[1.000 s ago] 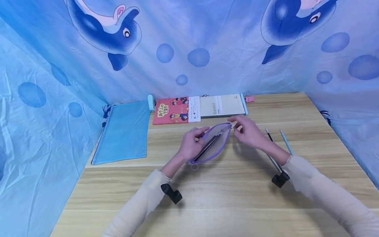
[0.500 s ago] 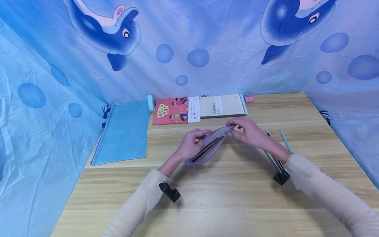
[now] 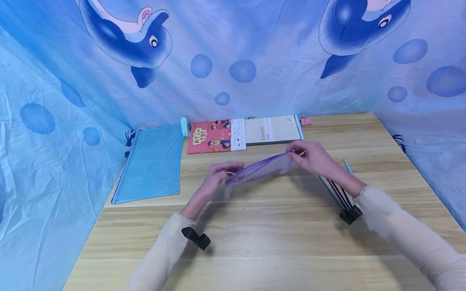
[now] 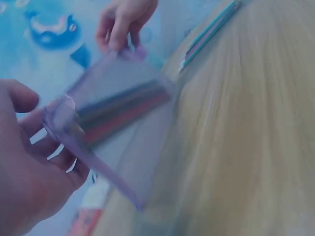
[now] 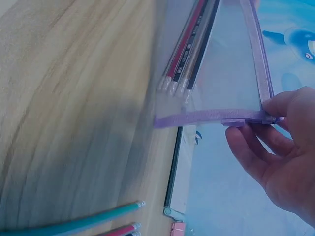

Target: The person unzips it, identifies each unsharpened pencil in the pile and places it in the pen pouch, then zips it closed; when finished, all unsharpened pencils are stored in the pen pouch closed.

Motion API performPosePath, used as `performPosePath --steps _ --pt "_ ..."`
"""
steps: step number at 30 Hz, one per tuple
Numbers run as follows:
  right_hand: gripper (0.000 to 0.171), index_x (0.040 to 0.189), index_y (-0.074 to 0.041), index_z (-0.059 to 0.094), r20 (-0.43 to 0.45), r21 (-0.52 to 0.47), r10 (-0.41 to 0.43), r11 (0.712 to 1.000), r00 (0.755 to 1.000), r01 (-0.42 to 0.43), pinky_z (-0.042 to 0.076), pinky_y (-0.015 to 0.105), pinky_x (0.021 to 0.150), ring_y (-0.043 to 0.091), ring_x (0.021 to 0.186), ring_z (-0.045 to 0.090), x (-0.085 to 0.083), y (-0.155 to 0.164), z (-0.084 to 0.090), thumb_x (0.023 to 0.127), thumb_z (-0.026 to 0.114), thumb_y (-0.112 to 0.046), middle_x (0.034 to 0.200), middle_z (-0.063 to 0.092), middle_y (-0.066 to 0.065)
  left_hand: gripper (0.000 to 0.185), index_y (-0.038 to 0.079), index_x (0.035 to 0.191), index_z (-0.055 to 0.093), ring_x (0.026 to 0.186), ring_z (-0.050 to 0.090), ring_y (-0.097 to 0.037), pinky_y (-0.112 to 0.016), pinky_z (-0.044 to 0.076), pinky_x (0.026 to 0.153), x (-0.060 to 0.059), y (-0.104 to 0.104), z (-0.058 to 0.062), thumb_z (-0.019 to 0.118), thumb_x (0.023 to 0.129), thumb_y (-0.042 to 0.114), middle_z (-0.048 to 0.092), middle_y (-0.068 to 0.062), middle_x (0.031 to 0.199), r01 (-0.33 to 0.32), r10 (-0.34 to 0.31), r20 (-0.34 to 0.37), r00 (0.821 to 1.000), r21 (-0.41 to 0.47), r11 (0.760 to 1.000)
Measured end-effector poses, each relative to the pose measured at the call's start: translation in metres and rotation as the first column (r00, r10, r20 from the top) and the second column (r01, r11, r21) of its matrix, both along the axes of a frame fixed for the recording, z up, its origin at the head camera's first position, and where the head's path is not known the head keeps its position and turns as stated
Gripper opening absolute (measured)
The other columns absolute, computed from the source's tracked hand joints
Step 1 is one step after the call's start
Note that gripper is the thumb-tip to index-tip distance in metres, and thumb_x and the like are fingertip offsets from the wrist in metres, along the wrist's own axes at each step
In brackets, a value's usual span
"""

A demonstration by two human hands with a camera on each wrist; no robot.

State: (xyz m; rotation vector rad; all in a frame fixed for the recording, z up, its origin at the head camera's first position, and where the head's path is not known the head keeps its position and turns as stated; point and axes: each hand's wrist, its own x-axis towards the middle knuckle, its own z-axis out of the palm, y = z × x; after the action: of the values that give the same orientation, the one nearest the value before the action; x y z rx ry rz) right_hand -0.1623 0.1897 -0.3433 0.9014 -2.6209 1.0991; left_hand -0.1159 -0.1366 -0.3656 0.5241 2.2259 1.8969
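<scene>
Both hands stretch the purple mesh pouch point(image 3: 263, 169) taut above the worktop's point(image 3: 255, 242) middle.
Left hand point(image 3: 218, 178) pinches the zipper end, right hand point(image 3: 314, 157) pinches the far corner, lifting it level so the pencils point(image 5: 189, 46) stay inside; spare pencils point(image 5: 74, 226) lie right.

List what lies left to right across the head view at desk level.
Blue mesh pouch → left hand → purple pouch → right hand → teal pencil.
</scene>
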Motion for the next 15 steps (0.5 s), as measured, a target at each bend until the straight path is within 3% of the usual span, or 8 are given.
performPosePath --steps 2,8,11,15 --pt "0.011 0.098 -0.002 0.071 0.012 -0.001 -0.018 1.000 1.000 0.018 0.056 0.029 0.059 0.019 0.072 0.066 0.000 0.002 0.002 0.089 0.068 0.004 0.086 0.071 0.010 0.058 -0.010 0.130 0.059 0.119 0.055 -0.032 -0.036 0.044 0.097 0.002 -0.009 -0.005 0.042 0.075 -0.007 0.061 -0.022 0.131 -0.007 0.006 0.019 1.000 0.033 0.999" --pt "0.007 0.098 0.000 0.070 0.096 -0.042 -0.048 0.998 0.994 0.052 0.053 0.023 0.056 0.022 0.072 0.065 0.001 0.007 0.008 0.093 0.065 0.002 0.084 0.070 0.011 0.054 -0.011 0.137 0.051 0.119 0.054 -0.027 -0.043 0.040 0.106 0.003 -0.022 -0.019 0.049 0.083 -0.004 0.056 -0.026 0.136 0.017 -0.020 0.028 0.999 0.097 0.995" --pt "0.008 0.100 0.001 0.069 0.163 -0.054 -0.054 0.996 0.985 0.064 0.056 0.024 0.059 0.025 0.075 0.066 0.001 0.011 0.010 0.095 0.063 0.000 0.086 0.069 0.012 0.055 -0.012 0.138 0.049 0.113 0.057 -0.024 -0.041 0.042 0.104 0.003 -0.023 -0.022 0.048 0.084 -0.005 0.057 -0.029 0.133 -0.034 0.024 0.071 0.997 0.136 0.990" --pt "0.011 0.104 0.002 0.068 0.277 -0.054 -0.063 0.995 0.959 0.082 0.058 0.026 0.063 0.026 0.077 0.067 -0.002 0.011 0.011 0.098 0.060 -0.003 0.090 0.069 0.013 0.047 -0.009 0.134 0.055 0.105 0.060 -0.023 -0.034 0.049 0.096 0.002 -0.019 -0.027 0.058 0.088 -0.005 0.064 -0.024 0.122 -0.161 0.150 0.116 0.982 0.095 0.982"
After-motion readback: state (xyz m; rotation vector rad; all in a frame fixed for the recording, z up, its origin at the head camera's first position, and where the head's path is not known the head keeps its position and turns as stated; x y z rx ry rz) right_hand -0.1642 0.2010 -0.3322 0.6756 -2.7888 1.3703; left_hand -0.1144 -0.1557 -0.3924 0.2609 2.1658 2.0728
